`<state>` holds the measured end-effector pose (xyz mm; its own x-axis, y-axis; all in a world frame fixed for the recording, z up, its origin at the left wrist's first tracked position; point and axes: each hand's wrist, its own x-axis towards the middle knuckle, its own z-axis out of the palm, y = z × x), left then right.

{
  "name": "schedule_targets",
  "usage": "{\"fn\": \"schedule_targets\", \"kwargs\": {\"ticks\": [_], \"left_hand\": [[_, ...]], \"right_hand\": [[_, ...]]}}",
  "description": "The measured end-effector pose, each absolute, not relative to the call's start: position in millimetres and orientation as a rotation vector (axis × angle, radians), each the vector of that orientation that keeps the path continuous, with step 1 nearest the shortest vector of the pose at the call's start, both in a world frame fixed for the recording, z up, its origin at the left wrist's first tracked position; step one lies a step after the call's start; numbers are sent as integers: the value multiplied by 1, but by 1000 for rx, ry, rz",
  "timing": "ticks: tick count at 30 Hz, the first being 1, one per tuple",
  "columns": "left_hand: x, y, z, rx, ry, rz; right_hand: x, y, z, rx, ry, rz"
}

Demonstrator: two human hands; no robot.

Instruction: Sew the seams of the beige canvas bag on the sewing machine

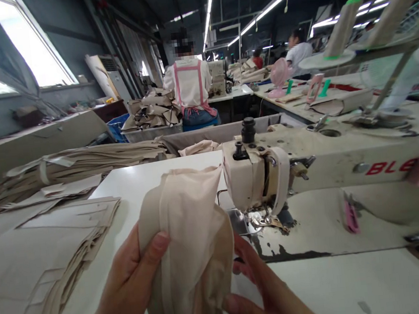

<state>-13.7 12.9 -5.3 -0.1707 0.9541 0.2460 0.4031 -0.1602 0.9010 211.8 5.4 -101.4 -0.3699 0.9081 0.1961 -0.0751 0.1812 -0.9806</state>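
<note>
A beige fabric piece [190, 229], sewn with a folded band along its left side, hangs upright above the white table in front of the sewing machine. My left hand [135, 274] is closed on the band, thumb in front and the other fingers hidden behind the cloth. At the lower right edge of the same cloth is my right hand [260, 286], thumb against the front and fingers curled partly behind it, in a loose hold. The sewing machine's needle and presser foot area [263, 220] lies just right of the cloth, apart from it.
Stacked beige fabric panels [52, 263] cover the left of the table [122, 183]. Pink thread snips [350, 214] lie on the machine bed. Thread cones [343, 28] stand at upper right. Ahead, a person in a pink-trimmed apron [189, 84] sits beside a bin [154, 133] of fabric pieces.
</note>
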Motion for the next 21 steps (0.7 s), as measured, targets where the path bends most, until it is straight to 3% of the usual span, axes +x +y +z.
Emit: {"fn": "schedule_targets", "kwargs": {"ticks": [4,11,15,19,21], "left_hand": [[5,3,-13,1293,1547,1527],[11,6,-21,1107,1523,1738],[-14,27,-40,894,1555,1609],[-19,21,-58,1649,2035,1415],[-3,7,-58,2229,1816,1293]], "right_hand": [[181,3,-89,-832,-1042,1775],[195,4,-94,-1052,-986,1651],[198,-3,-85,-886,-577,1931],[200,-7,-72,-774,-557,1937],[204,-6,-71,-789,-778,1798]]}}
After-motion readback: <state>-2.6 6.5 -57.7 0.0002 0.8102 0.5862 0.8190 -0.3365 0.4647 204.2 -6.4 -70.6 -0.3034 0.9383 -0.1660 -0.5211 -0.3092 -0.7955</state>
